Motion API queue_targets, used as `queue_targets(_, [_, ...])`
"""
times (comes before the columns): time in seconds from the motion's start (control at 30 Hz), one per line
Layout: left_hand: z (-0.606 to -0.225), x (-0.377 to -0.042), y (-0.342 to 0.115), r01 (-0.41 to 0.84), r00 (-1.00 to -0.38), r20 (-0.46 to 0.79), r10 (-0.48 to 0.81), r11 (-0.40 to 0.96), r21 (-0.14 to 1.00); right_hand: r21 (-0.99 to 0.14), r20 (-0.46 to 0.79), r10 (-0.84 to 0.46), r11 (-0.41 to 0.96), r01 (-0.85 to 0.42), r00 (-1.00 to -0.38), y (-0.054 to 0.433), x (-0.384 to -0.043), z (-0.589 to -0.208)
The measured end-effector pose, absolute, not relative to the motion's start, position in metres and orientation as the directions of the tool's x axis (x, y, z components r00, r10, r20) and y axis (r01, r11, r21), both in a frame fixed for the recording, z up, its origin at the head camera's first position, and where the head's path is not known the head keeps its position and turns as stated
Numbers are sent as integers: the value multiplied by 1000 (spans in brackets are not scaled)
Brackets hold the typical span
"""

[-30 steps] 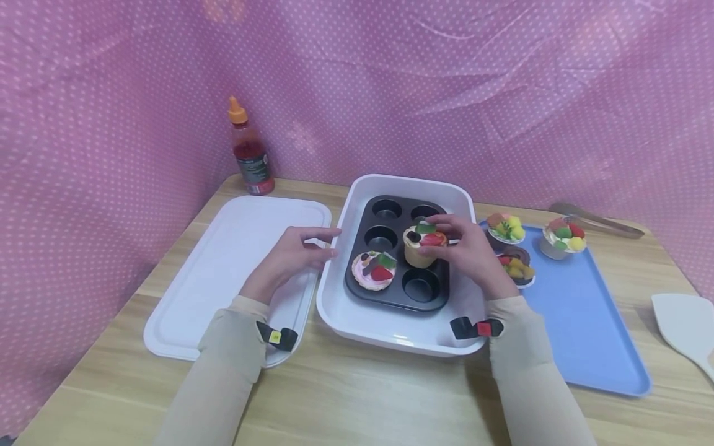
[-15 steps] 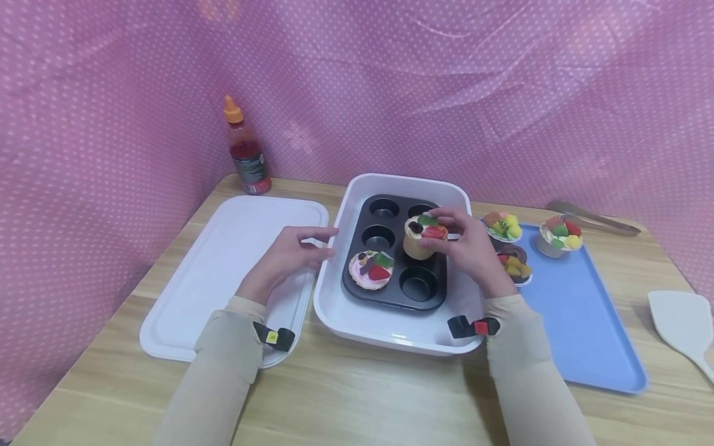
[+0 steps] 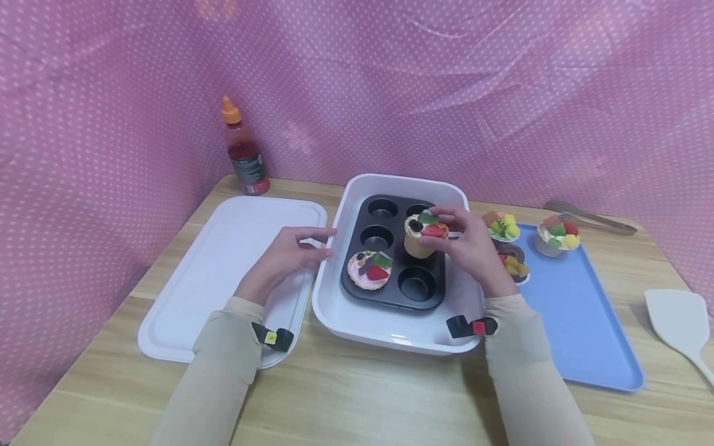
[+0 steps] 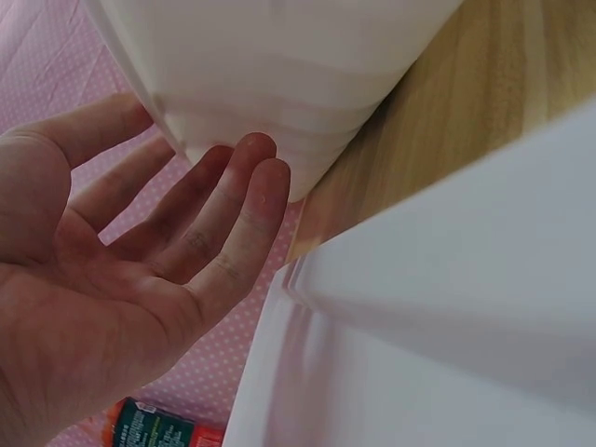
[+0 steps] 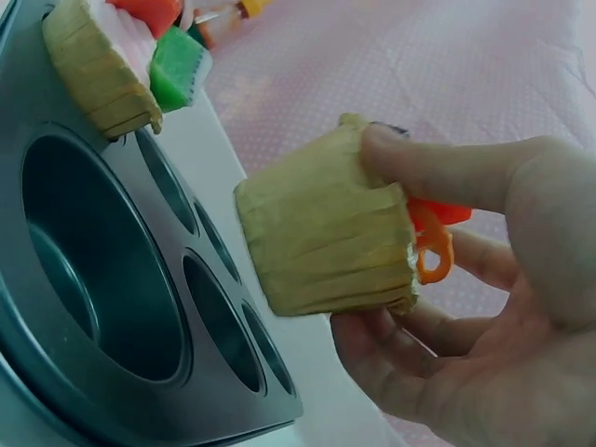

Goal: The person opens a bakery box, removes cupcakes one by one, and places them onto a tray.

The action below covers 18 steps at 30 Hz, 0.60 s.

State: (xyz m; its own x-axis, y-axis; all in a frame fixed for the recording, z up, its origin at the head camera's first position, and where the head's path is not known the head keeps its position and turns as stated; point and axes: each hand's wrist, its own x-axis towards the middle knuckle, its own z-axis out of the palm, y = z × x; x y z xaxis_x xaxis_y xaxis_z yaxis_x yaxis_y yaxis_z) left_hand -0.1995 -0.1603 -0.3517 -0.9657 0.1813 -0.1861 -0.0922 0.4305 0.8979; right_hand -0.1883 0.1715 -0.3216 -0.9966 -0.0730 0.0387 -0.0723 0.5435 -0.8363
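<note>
The right hand (image 5: 521, 279) pinched the cupcake (image 5: 321, 223) between thumb (image 5: 438, 169) and fingers (image 5: 382, 371); the left hand (image 3: 286, 255) had fingers apart. The bottle label (image 4: 154, 428) was illegible.

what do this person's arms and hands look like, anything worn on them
Both arms wear long pale beige sleeves reaching the wrists. The left hand and right hand are bare, without gloves. Each wrist carries a black strapped device: the left device has a yellow square, the right device a red square. Any lettering is too small to read.
</note>
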Motion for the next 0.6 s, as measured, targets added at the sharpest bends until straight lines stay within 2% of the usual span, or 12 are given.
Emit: queue_targets(0.6, [-352, -199, -160, -79, -964, -179, 197, 430, 899, -840, 82, -65, 532, -104, -995, 171, -175, -296])
